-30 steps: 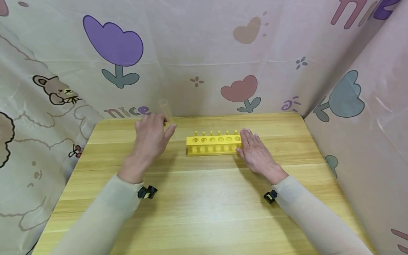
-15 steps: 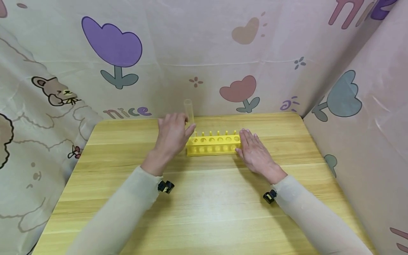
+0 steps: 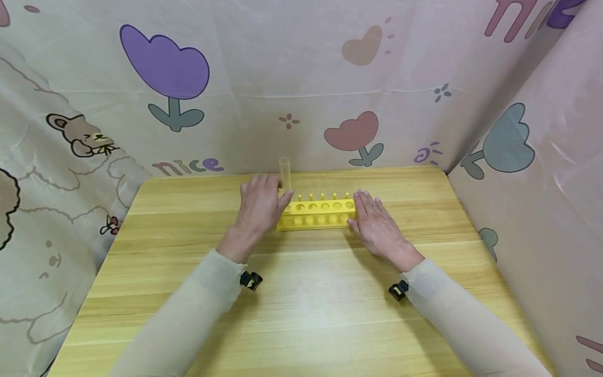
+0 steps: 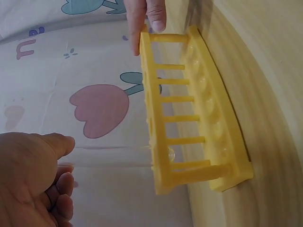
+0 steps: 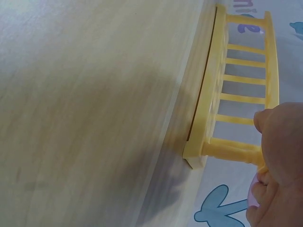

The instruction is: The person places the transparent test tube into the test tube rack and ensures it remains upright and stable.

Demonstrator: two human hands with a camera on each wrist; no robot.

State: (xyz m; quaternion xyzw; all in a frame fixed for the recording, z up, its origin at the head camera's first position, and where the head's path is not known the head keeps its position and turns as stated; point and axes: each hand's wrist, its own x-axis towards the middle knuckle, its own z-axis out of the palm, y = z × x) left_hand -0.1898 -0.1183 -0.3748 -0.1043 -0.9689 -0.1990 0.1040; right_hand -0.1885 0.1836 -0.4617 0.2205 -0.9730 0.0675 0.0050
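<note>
My left hand (image 3: 261, 207) pinches a clear test tube (image 3: 285, 170), which stands nearly upright over the left end of a yellow test tube rack (image 3: 317, 214). In the left wrist view, the rounded bottom of the tube pokes just below the rack's top plate at the end hole, above the base. That view shows the thumb and curled fingers of my left hand (image 4: 38, 175) at the tube's far end. At the rack's right end rests my right hand (image 3: 379, 225), fingers straight along the end and thumb at the front edge.
The rack stands on a wooden table (image 3: 301, 303) with a row of short pegs along its back. Other holes in its top plate hold no tubes. A patterned curtain (image 3: 259, 68) hangs close behind the table, and more fabric hangs at both sides.
My left hand has carried the test tube rightward to the rack, then lowered it into the leftmost hole. My right hand and the rack have stayed in place.
</note>
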